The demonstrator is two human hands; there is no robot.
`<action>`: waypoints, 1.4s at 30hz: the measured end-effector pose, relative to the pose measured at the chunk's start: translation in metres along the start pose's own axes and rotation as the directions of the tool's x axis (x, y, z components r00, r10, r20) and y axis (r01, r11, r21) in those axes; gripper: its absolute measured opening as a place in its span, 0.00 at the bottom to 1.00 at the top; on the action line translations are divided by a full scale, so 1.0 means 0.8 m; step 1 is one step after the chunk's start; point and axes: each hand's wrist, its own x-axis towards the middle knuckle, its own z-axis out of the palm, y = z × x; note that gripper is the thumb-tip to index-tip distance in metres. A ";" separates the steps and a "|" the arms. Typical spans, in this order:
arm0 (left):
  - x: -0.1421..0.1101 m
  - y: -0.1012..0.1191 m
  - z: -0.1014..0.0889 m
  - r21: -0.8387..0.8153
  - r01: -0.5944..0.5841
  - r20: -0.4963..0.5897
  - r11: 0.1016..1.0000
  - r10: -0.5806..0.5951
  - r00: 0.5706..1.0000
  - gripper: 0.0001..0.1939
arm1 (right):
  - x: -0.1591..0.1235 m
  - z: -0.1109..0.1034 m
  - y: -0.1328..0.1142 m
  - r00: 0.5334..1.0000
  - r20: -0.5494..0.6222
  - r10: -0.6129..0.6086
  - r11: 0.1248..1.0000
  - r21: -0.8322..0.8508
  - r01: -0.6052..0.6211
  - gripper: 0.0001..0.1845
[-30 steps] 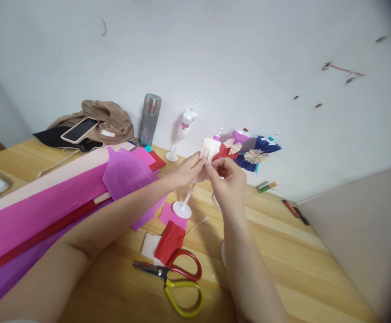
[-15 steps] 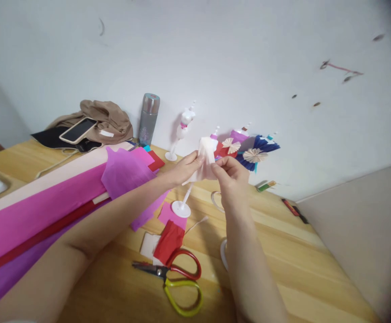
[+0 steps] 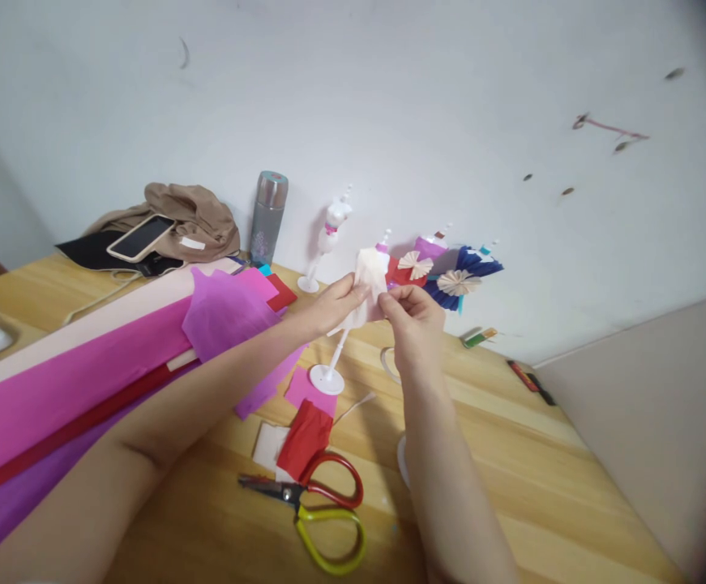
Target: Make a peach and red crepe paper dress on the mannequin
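Note:
A pale cream piece of crepe paper point(image 3: 370, 272) lies against the front of a small white mannequin point(image 3: 382, 240) on a round-footed stand point(image 3: 327, 379). My left hand point(image 3: 341, 303) presses the paper from the left, its fingers closed on it. On the right side, my right hand point(image 3: 412, 312) pinches the paper's edge between thumb and fingertips. The mannequin's body is mostly hidden by paper and hands. Below the stand lie a pink paper piece point(image 3: 311, 392), a red paper piece point(image 3: 305, 440) and scissors point(image 3: 304, 503) with red and yellow handles.
Behind stand a bare mannequin point(image 3: 335, 217), others dressed in red, purple and blue paper point(image 3: 477, 264), and a grey flask point(image 3: 269, 217). Coloured paper sheets point(image 3: 85, 353) cover the table's left side. A phone point(image 3: 141, 237) rests by a brown cloth bag point(image 3: 198, 211).
My right hand has shifted slightly left with the paper's edge. The top of the paper sits a little lower, showing more of the mannequin's neck. My left hand stays nearly in place.

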 end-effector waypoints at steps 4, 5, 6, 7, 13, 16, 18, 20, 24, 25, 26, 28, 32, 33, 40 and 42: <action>-0.002 0.001 0.000 0.003 0.004 0.006 1.000 -0.004 1.000 0.14 | 0.000 -0.001 -0.002 1.000 0.010 0.016 0.999 -0.028 -0.016 0.09; -0.002 0.002 0.001 0.006 0.001 0.007 1.000 -0.001 1.000 0.15 | 0.000 -0.001 -0.002 1.000 0.009 0.021 0.999 -0.033 -0.021 0.09; -0.002 0.003 0.001 0.008 -0.003 0.009 1.000 0.003 1.000 0.15 | 0.000 -0.001 -0.002 1.000 0.009 0.025 0.999 -0.037 -0.024 0.09; -0.003 0.004 0.001 0.010 -0.006 0.011 1.000 0.006 1.000 0.15 | 0.000 -0.001 -0.001 1.000 0.011 0.027 0.999 -0.041 -0.027 0.09; -0.004 0.009 0.003 0.027 -0.014 0.037 1.000 0.013 0.999 0.13 | -0.002 -0.001 0.002 0.998 0.058 -0.029 0.991 -0.128 0.036 0.07; -0.005 0.010 0.005 0.018 -0.009 0.031 1.000 0.008 0.999 0.13 | -0.004 -0.002 0.007 0.995 0.061 -0.075 0.975 -0.206 0.086 0.06; -0.006 0.011 0.005 0.009 -0.008 0.021 1.000 0.008 1.000 0.12 | -0.004 -0.003 0.010 0.991 0.088 -0.104 0.961 -0.246 0.123 0.05; -0.006 0.012 0.005 0.004 -0.012 0.019 1.000 0.012 1.000 0.11 | -0.004 -0.004 0.012 0.983 0.123 -0.134 0.945 -0.282 0.165 0.04; -0.006 0.011 0.005 -0.016 0.014 0.020 1.000 -0.013 1.000 0.10 | -0.002 -0.007 0.011 0.976 0.155 -0.150 0.930 -0.313 0.193 0.03; -0.005 0.011 0.005 -0.016 0.021 0.017 1.000 -0.021 1.000 0.10 | -0.002 -0.008 0.010 0.976 0.157 -0.149 0.932 -0.308 0.192 0.03; -0.005 0.010 0.005 -0.014 0.023 0.013 1.000 -0.022 1.000 0.09 | -0.001 -0.008 0.009 0.977 0.157 -0.148 0.935 -0.300 0.190 0.03; -0.005 0.010 0.005 0.001 0.009 0.013 1.000 -0.009 1.000 0.09 | 0.000 -0.008 0.008 0.976 0.160 -0.150 0.939 -0.287 0.191 0.03; -0.006 0.011 0.005 0.079 -0.031 0.022 0.996 0.030 0.999 0.11 | -0.001 -0.009 0.004 0.970 0.170 -0.176 0.923 -0.313 0.222 0.03; -0.007 0.011 0.005 0.095 -0.034 0.022 0.995 0.032 0.999 0.12 | -0.001 -0.010 0.002 0.966 0.175 -0.189 0.914 -0.327 0.238 0.03; -0.009 0.014 0.006 0.186 -0.015 -0.047 0.982 0.024 0.999 0.16 | -0.002 -0.016 -0.011 0.930 0.254 -0.265 0.833 -0.425 0.353 0.05; -0.011 0.018 0.007 0.226 -0.022 -0.063 0.974 0.037 0.997 0.16 | -0.002 -0.019 -0.014 0.923 0.286 -0.259 0.826 -0.429 0.365 0.06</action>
